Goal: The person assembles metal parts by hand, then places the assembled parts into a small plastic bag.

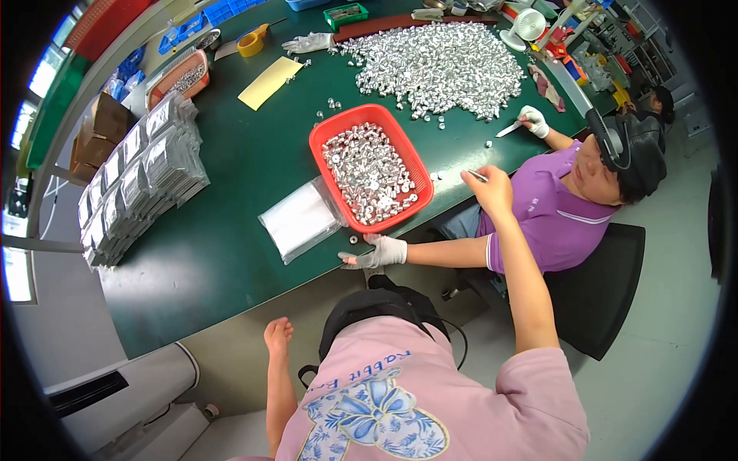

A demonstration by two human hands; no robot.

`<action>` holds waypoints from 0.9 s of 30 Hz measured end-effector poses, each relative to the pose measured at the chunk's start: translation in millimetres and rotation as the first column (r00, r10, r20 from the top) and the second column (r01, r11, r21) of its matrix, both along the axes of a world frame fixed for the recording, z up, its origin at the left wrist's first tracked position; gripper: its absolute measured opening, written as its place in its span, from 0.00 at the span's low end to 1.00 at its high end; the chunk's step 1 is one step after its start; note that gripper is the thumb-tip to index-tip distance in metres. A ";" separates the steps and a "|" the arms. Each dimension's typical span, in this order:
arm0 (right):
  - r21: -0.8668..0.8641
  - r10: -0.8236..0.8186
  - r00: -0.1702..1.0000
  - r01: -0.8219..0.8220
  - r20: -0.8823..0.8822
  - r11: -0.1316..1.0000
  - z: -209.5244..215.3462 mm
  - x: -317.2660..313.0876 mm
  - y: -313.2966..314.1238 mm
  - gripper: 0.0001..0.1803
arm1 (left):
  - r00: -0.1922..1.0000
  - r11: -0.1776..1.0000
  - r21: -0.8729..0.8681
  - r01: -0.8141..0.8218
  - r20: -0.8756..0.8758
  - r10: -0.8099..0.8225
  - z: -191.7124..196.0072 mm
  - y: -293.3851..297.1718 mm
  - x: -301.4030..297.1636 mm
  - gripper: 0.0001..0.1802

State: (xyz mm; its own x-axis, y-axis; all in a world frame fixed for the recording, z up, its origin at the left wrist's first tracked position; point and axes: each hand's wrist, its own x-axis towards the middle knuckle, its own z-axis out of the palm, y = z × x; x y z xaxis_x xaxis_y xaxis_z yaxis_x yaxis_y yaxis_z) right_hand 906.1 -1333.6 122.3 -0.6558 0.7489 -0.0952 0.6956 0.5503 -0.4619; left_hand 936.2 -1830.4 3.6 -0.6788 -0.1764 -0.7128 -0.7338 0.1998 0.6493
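My right hand [492,190] is raised over the table's near edge, its fingers pinched on a thin silver metal piece [475,175]. It hovers just right of a red basket [327,138] filled with small shiny metal parts. My left hand [278,334] hangs below the green table [231,246], fingers curled, holding nothing. A seated co-worker in a purple shirt [557,219] rests one gloved hand [380,252] on the table edge by the basket. Their other gloved hand [533,119] holds a small blade-like tool.
A large heap of metal parts [438,65] lies at the far side. Stacks of silvery bags [138,180] line the left, and clear plastic bags [298,219] lie beside the basket. A yellow sheet [269,82], tape roll [252,42] and small bins sit further back.
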 end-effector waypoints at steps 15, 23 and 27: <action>0.054 -0.105 0.940 0.093 0.323 0.994 -101.5 -96.2 39.1 0.19 | 0.976 0.966 -0.245 -0.087 0.174 0.132 3.3 -39.8 114.6 0.13; 0.193 0.435 0.806 -0.390 -0.401 0.900 -27.9 -44.8 -84.7 0.03 | 0.983 0.991 -0.131 0.031 0.183 -0.006 -20.5 -80.6 77.0 0.12; 0.257 0.630 0.746 -0.580 -0.214 0.773 -51.5 -18.2 -182.7 0.06 | 0.976 0.967 -0.137 0.213 0.079 -0.204 -31.3 -114.1 30.1 0.11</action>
State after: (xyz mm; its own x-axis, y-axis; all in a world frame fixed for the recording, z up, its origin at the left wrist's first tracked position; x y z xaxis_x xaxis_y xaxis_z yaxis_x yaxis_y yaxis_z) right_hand 887.8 -1516.3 70.8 -0.9546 0.1723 0.2430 0.0490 0.8955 -0.4424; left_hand 966.3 -1944.5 -27.7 -0.6656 -0.1393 -0.7332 -0.7047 0.4406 0.5561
